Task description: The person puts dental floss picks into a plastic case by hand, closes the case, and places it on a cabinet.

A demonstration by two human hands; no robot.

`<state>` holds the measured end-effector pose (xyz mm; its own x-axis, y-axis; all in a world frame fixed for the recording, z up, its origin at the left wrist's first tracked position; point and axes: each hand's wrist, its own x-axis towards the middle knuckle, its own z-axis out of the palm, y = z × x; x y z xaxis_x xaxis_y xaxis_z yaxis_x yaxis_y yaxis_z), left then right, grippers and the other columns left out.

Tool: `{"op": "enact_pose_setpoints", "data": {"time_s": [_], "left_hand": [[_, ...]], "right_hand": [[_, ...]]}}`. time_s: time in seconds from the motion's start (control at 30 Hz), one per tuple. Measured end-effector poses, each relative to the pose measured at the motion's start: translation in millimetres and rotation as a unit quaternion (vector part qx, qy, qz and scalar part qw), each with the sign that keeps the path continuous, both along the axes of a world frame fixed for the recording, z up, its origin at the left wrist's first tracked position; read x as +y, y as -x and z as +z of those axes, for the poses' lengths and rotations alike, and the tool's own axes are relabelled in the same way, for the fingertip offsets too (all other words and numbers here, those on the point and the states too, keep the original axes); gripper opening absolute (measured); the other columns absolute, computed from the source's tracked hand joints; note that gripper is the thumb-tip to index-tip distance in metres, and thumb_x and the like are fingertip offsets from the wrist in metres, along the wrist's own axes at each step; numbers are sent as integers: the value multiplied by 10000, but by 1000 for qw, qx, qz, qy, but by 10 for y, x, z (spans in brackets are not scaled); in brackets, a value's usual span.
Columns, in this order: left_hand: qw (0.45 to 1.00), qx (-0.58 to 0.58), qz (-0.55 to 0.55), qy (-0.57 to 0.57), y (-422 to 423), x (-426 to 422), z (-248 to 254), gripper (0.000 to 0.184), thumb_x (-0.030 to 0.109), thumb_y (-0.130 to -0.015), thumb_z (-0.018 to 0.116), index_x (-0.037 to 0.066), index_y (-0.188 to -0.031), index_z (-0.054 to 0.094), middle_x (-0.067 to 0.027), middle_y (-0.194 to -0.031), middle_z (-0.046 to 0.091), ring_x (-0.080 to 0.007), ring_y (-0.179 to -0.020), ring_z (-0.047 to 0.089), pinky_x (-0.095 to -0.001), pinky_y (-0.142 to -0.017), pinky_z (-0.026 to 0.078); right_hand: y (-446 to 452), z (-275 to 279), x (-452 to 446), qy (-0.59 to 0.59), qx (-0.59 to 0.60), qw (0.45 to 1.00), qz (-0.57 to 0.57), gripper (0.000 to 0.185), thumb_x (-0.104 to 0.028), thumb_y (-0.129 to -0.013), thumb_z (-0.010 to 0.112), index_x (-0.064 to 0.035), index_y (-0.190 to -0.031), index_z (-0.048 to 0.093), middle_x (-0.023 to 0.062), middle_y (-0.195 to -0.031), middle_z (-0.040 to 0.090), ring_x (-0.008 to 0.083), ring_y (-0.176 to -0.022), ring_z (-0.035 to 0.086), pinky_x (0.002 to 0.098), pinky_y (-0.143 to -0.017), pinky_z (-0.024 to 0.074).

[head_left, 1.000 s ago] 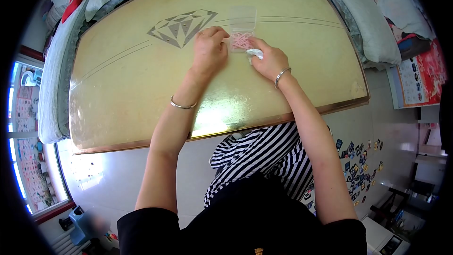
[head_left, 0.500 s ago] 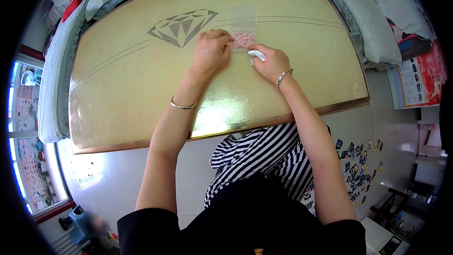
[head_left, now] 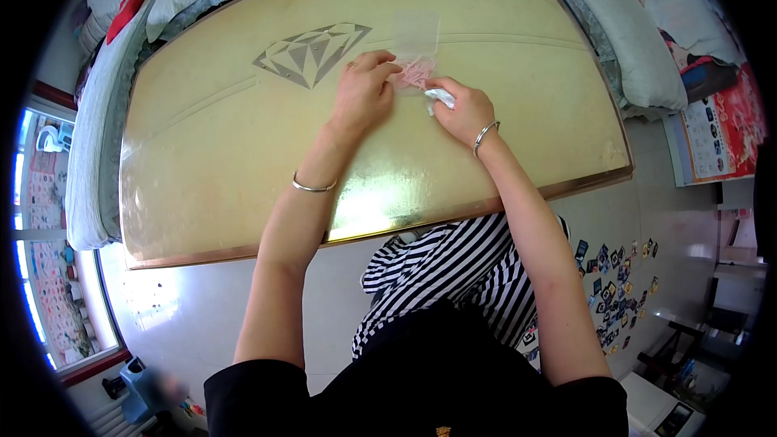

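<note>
A small clear plastic box with its lid (head_left: 417, 32) folded back lies on the yellowish table (head_left: 243, 170). Thin pink pieces (head_left: 417, 72) fill its lower half. At the box's left edge is my left hand (head_left: 367, 91), its fingers bent and its fingertips by the pink pieces; whether it holds the box cannot be made out. My right hand (head_left: 464, 113) is closed on a crumpled white tissue (head_left: 441, 97), near the lower right corner of the box, with a fingertip close to the pink pieces.
A grey diamond pattern (head_left: 312, 53) marks the tabletop left of the box. Grey padded seats (head_left: 89, 146) stand around the table's back and sides. The table's front edge (head_left: 405, 231) runs above striped trousers (head_left: 453, 267). Many small cards (head_left: 619, 291) show at the lower right.
Since the earliest frame, my right fingers have drawn back slightly from the pink pieces. My left fingers have shifted slightly along the box's left side. The table appears slightly lower in view.
</note>
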<state>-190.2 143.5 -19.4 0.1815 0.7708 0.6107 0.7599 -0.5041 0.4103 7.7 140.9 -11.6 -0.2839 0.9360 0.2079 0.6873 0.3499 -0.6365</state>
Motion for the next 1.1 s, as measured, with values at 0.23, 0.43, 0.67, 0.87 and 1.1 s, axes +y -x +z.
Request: {"op": "enact_pose_setpoints", "data": {"time_s": [0.23, 0.43, 0.67, 0.87, 1.1], "left_hand": [[999, -24, -19, 19, -54, -51, 99, 307, 152, -790, 583, 42, -1077, 587, -101, -1143, 580, -280, -1115, 500, -455, -979, 342], [989, 139, -32, 29, -142, -89, 65, 424, 292, -866, 550, 48, -1212, 518, -106, -1276, 503, -281, -1260, 390, -501, -1056, 245], [984, 162, -34, 62, -121, -73, 14, 406, 292, -883, 511, 46, -1205, 532, -97, -1289, 496, -285, -1281, 364, -544, -1061, 208], [986, 152, -37, 62, -113, -73, 2, 407, 284, -879, 515, 45, -1207, 530, -103, -1284, 496, -286, -1288, 350, -559, -1056, 200], [997, -50, -54, 16, -37, 99, 31, 325, 173, -878, 515, 21, -1162, 558, -129, -1206, 554, -271, -1154, 492, -421, -980, 365]], "right_hand": [[-100, -99, 119, 96, 188, 977, 2, 371, -154, -748, 536, -146, -1110, 617, 107, -764, 665, 206, -635, 626, 307, -605, 495], [-162, 52, 404, 210, 236, 947, 65, 601, -121, -738, 560, -106, -1327, 445, 46, -797, 626, 116, -646, 563, 248, -596, 466], [-143, 121, 450, 297, 182, 931, 107, 653, -84, -731, 538, -98, -1368, 397, 5, -799, 585, 79, -631, 514, 229, -569, 437], [-130, 57, 458, 307, 204, 924, 104, 611, -76, -730, 540, -83, -1333, 444, 17, -834, 601, 79, -660, 531, 228, -590, 447], [-199, 136, 358, 253, 360, 895, 64, 582, -32, -725, 521, -42, -1303, 455, 11, -846, 572, 67, -673, 515, 206, -542, 422]]}}
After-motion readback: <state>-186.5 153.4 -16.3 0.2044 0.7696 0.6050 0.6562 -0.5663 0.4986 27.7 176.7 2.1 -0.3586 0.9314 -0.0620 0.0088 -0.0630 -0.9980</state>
